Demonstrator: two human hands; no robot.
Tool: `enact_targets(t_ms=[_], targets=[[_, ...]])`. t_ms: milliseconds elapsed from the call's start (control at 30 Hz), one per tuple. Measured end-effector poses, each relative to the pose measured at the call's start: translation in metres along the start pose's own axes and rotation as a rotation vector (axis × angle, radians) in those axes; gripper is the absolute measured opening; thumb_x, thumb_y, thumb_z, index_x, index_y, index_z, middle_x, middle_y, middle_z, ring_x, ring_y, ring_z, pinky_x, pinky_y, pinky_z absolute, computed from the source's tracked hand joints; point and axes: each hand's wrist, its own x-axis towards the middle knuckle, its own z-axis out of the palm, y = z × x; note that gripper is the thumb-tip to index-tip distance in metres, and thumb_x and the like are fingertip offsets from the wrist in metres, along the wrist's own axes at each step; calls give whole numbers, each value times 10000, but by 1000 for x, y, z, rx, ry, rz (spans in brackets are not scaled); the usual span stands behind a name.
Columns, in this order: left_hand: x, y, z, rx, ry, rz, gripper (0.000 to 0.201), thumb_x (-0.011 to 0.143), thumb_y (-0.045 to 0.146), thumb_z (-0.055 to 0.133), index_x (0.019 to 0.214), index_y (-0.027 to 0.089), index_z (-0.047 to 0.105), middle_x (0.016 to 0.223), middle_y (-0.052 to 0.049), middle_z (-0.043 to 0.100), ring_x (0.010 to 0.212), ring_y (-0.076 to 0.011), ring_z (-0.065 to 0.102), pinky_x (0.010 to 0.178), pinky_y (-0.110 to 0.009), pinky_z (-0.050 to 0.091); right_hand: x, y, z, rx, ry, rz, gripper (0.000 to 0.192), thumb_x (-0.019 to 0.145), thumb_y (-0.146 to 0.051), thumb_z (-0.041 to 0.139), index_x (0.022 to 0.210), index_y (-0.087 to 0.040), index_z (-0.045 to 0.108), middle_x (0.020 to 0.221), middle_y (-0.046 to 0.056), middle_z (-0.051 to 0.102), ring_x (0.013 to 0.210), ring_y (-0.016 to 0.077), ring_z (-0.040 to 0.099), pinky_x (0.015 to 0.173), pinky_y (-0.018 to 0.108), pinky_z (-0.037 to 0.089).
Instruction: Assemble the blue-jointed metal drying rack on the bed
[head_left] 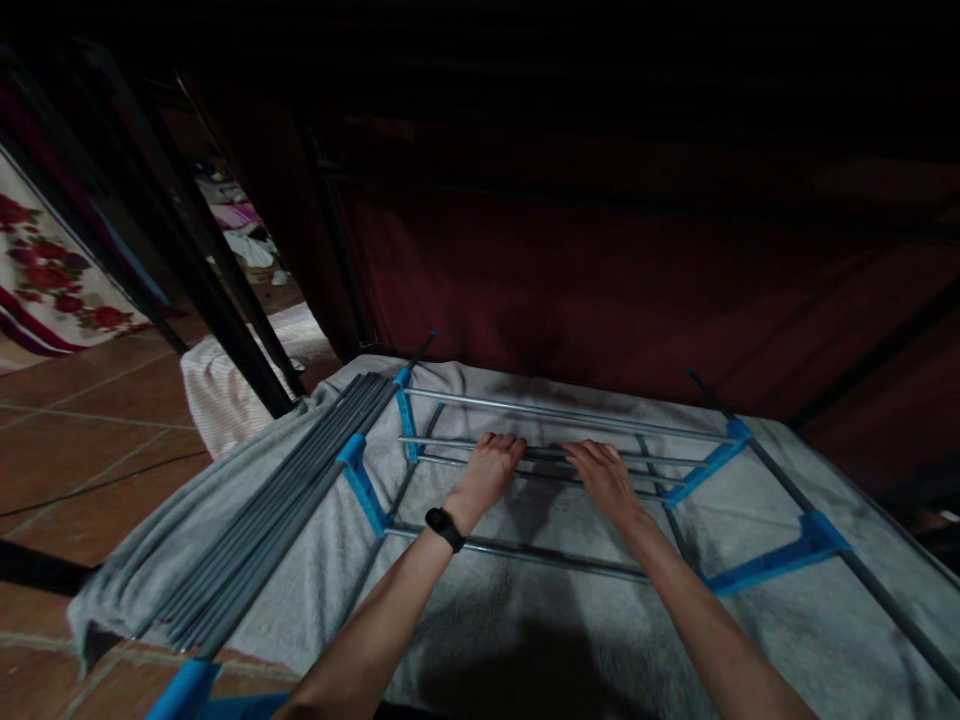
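My left hand (493, 468), with a black band (445, 529) on its wrist, is closed over a thin metal rod (442, 441). My right hand (602, 474) curls over the same rod a short way to the right. Around them lies a partly built rack of grey metal tubes (525, 553) joined by blue plastic brackets. On the left side are two brackets, a farther one (407, 415) and a nearer one (365, 488). Across from them are a far right bracket (709, 465) and a near right bracket (784, 556). My fingertips are partly hidden.
A grey blanket (510, 630) lies under the rack. Several loose tubes (262, 525) are bundled on its left, near another blue piece (191, 688). Dark posts (202, 270) rise at the left above a tiled floor (90, 440). Dark red fabric (570, 280) hangs behind.
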Motion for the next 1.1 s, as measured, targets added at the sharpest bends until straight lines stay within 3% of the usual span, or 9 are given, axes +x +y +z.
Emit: enact_targets(t_ms=[233,533,800,967,1100], targets=[[-32,-26,4,-10,12,-151,216,953,156,474,1102,214,619,968,-63,673,925,-221,605,854,-361,428,-6,1,3,-18,-52,-31,312,1000,-257,443,1255,-280,622,1065,63,702,942,238,635,880,409,445],[-48,-59,1,-26,-9,-150,363,891,44,438,1156,213,619,1019,-68,672,999,-229,604,909,-377,435,7,-28,-2,-45,-92,-63,312,989,-222,464,1256,-242,624,995,77,706,937,246,640,870,409,468],[-52,-40,7,-68,21,-56,343,926,90,432,1168,213,641,1000,-64,677,949,-219,591,915,-384,434,-26,-28,9,12,-134,21,323,998,-252,448,1276,-260,613,1081,47,705,977,210,654,874,357,517],[-56,-22,15,-144,252,-114,375,918,87,460,1242,216,596,1165,-90,639,1098,-244,554,980,-411,414,-44,-14,9,-17,-157,58,328,991,-254,456,1272,-265,626,1103,50,712,974,207,669,873,355,529],[-68,-27,18,-221,479,-349,285,921,151,474,1181,200,579,1183,-121,603,1127,-280,541,978,-450,422,-50,-3,6,-95,-130,75,332,994,-258,437,1249,-261,649,1128,76,716,976,219,675,880,367,528]])
